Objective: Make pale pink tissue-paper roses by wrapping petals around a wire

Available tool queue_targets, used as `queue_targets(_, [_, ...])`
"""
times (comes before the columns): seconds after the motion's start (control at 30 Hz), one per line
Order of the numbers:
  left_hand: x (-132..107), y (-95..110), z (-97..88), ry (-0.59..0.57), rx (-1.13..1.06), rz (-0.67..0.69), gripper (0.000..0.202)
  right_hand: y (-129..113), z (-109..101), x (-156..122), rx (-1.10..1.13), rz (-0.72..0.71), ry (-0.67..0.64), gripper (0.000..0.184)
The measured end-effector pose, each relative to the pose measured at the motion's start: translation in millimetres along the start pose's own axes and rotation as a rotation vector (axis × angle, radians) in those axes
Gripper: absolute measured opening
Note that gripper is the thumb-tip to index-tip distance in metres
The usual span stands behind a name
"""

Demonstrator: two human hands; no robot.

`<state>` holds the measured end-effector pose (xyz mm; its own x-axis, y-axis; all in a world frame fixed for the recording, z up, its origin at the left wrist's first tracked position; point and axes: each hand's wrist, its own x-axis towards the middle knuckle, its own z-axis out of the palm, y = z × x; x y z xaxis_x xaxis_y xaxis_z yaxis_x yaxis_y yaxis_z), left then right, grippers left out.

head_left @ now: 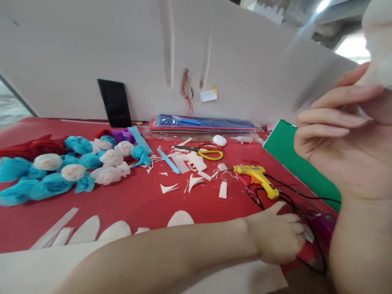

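My right hand (333, 130) is raised close to the camera at the right, its fingers bent around a pale, petal-like piece (379, 45) cut off by the frame edge. Stretched across the front of the table, my left arm ends in my left hand (278, 232), back side up. Its fingers curl down onto a small white paper piece (309, 234); the thumb is hidden. Just beyond that hand lies a yellow glue gun (260, 177) with its black cord. Large white paper (24, 269) and cut rounded petals (114, 231) lie near the left forearm.
Blue and white crepe-paper flowers (73, 172) are heaped at the left. Paper scraps (196, 161), scissors (211, 154) and a light-blue stick (168, 160) occupy the middle. A green board (301, 163) leans at the right, and a black panel (114, 103) against the back wall.
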<state>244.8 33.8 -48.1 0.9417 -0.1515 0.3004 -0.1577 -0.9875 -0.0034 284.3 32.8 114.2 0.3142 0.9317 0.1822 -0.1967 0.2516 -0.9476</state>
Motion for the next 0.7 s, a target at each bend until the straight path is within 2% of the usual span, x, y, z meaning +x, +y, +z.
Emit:
queue_targets(0.07, [-19, -5, -18.0, 0.042, 0.027, -0.067, 0.019, 2, 3, 1, 0.066, 0.002, 0.008, 0.071])
queue_targets(0.13, [-53, -7, -40.9, 0.081, 0.057, -0.126, 0.029, 4, 7, 2, 0.145, 0.032, 0.0, 0.068])
queue_targets(0.27, [-147, 7, -79.1, 0.156, 0.141, -0.3, 0.037, 21, 15, 4, 0.203, 0.156, -0.101, 0.041])
queue_targets(0.37, [-215, 30, -87.0, 0.21, 0.309, -0.456, 0.041, 49, 22, 1, 0.183, 0.21, -0.251, 0.013])
queue_targets(0.43, [-248, 47, -85.3, 0.205, 0.351, -0.539, 0.039, 73, 29, -4, 0.125, 0.344, -0.388, 0.005])
queue_targets(0.5, [-268, 61, -82.9, 0.177, 0.401, -0.554, 0.033, 97, 38, -12, 0.069, 0.461, -0.454, 0.007])
queue_targets(0.57, [-278, 70, -81.5, 0.144, 0.442, -0.571, 0.032, 117, 47, -20, 0.031, 0.567, -0.503, 0.016])
queue_targets(0.7, [-284, 74, -78.7, 0.072, 0.484, -0.623, 0.03, 134, 63, -32, 0.007, 0.694, -0.513, 0.027])
